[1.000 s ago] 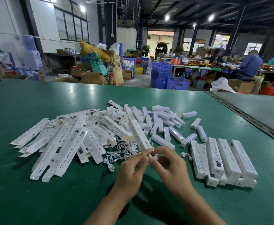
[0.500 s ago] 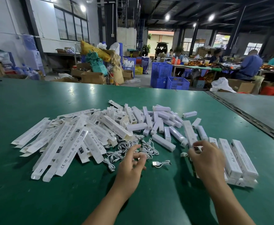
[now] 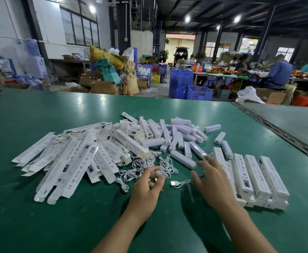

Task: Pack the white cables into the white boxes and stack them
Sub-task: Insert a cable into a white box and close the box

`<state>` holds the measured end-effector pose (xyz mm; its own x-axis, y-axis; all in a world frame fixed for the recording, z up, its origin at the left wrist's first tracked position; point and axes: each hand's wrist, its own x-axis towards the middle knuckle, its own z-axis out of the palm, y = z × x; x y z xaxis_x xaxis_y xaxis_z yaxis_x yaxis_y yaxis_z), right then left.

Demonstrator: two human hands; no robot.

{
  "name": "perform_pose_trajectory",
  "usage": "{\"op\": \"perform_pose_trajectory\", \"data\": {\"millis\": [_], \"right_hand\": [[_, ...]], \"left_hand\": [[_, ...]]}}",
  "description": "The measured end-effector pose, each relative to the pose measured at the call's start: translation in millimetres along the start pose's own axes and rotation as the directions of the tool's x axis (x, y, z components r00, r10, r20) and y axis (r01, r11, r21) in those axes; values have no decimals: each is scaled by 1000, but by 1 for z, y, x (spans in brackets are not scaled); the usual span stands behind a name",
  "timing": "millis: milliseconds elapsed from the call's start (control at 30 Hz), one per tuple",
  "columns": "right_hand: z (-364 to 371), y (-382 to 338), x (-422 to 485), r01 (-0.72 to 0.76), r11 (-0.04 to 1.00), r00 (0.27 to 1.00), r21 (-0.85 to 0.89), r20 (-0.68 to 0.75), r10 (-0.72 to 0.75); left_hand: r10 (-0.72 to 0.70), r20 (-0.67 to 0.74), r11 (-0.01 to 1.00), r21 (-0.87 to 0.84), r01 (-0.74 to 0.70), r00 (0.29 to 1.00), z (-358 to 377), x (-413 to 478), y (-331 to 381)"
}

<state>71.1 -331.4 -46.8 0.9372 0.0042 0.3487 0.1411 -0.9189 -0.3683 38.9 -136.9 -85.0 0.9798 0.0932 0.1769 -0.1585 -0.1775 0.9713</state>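
Observation:
A tangle of white cables [image 3: 165, 164] lies mid-table. My left hand [image 3: 146, 185] is at its near edge, fingers curled, pinching a white cable end. One loose cable with a USB plug [image 3: 179, 183] lies between my hands. To its right, my right hand [image 3: 212, 178] hovers with spread fingers and holds nothing. Packed white boxes [image 3: 259, 177] are stacked in a row at the right, just beyond that hand. Flat unfolded white boxes [image 3: 76, 157] are heaped on the left.
Several short white bars [image 3: 182, 136] are scattered behind the cables on the green table [image 3: 58, 225]. A metal seam [image 3: 277, 128] separates it from a second table at the right. Crates, cartons and seated workers fill the hall beyond.
My right hand carried a box to the stack at the right, let it go and has come back left, empty. My left hand stayed at the cable pile.

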Motion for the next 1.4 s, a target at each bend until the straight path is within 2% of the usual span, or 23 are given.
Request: {"op": "perform_pose_trajectory", "data": {"millis": [67,200,500,600,700,800,900,1000,1133,1333,1400], "right_hand": [[8,2,3,-5,998,997,-69,82,10],[7,6,7,-132,957,967,-259,180,182],[-9,3,-7,-198,913,918,-358,258,300],[-12,5,-7,-227,907,902,-355,275,333],[-12,9,-6,-240,904,898,-354,272,346],[-7,9,-4,-200,925,936,-323,216,278],[1,6,-3,-115,959,971,-258,174,164],[9,3,-5,-48,981,980,-187,182,82],[17,1,-9,53,994,973,-96,227,-30],[27,-11,-18,143,989,925,31,353,-145],[27,-14,-18,152,985,916,76,365,-169]], "left_hand": [[1,-8,1000,14,-1,1000,0,1,0],[-9,-5,999,31,9,1000,1,1,-2],[-9,-56,1000,14,9,998,2,1,-1],[70,-199,993,111,-48,978,-3,2,1],[167,-422,950,312,-30,891,-14,5,6],[241,-553,823,552,134,797,-31,9,6],[76,-590,682,619,389,804,-50,13,0],[-75,-578,599,625,500,812,-62,15,-8],[-157,-505,498,702,509,849,-62,18,-12],[-114,-412,490,768,412,904,-50,16,-11],[-100,-402,522,757,392,910,-49,16,-10]]}}
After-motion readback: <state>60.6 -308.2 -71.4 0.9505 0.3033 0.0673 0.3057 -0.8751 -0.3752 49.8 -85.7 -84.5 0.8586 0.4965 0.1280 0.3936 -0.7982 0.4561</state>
